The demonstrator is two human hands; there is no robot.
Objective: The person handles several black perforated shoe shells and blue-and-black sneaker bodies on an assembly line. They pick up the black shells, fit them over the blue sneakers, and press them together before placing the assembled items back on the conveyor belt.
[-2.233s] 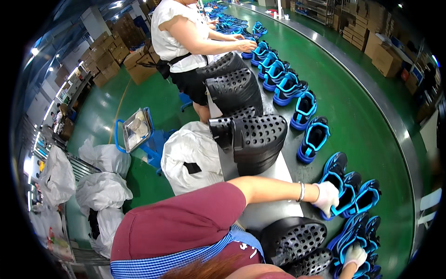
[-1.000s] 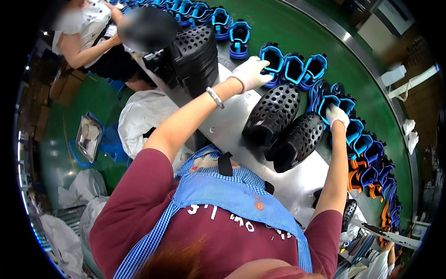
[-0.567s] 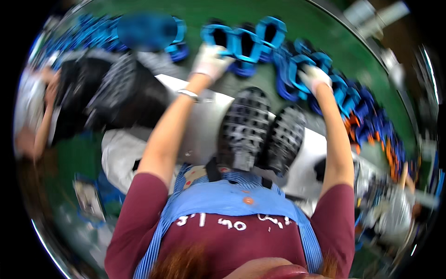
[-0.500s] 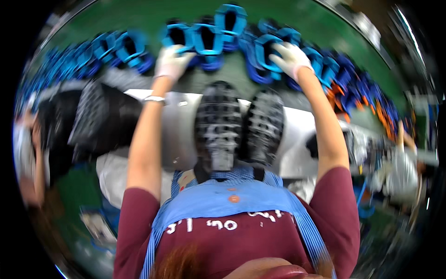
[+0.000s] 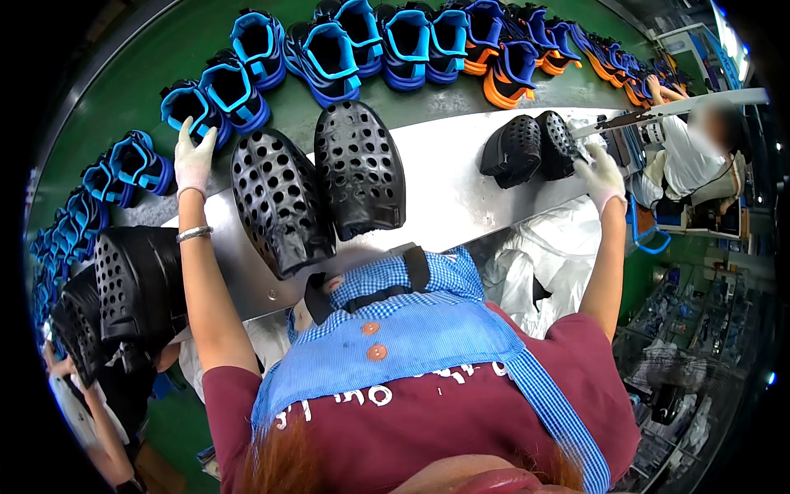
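My left hand, in a white glove, is raised at the near edge of the green surface. Its spread fingers overlap the near side of a black and blue shoe with light-blue lining; whether they touch it I cannot tell. My right hand, also gloved, is far out to the right with fingers apart, beside a small pair of black perforated foot-shaped forms. Two larger black perforated forms, one tilted form and another form, stand in front of my apron.
Blue-lined shoes and orange-soled shoes line the green surface. A metal ledge runs before me. More black forms are at left. Other people work at far left and right. White cloth lies below the ledge.
The view has swung round. My hands were both at blue shoes; they are now farther apart, the right one beside the small black forms. The two larger forms appear farther left.
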